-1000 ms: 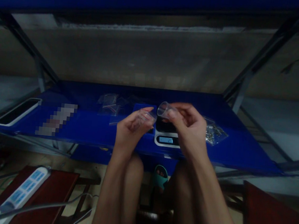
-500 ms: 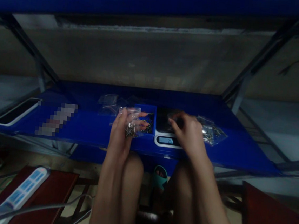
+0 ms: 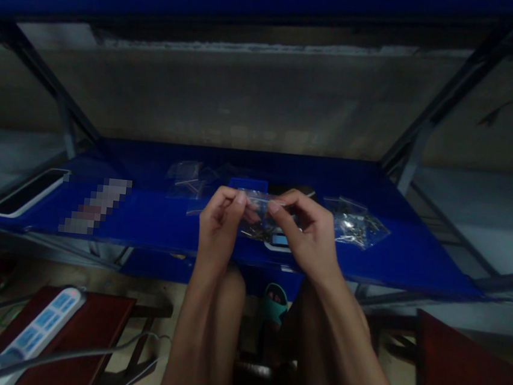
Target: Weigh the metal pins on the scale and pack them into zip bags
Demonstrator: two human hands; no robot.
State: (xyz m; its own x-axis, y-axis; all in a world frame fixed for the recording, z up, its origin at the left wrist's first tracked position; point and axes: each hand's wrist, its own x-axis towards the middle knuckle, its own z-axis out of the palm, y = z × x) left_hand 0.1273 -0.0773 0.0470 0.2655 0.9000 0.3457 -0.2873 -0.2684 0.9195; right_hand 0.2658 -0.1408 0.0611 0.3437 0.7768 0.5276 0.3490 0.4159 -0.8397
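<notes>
Between my two hands hangs a clear zip bag, with small metal pieces, perhaps screws or nails, at its bottom. My left hand pinches the bag's top left corner between thumb and finger. The top right corner is pinched by my right hand. Behind the bag stands a blue box, mostly hidden. A digital scale lies partly covered by the bag and my right hand. To the right, filled clear bags of metal pieces lie on the blue table.
Flat clear bags lie left of the box. A phone-like device with a white edge rests at the table's left end, beside a blurred-out item. A power strip sits on a brown stool. Metal legs frame the table.
My right hand has moved left from the scale to the bag's top edge. The bag, earlier held by my left hand alone, is now stretched between both hands in front of the box.
</notes>
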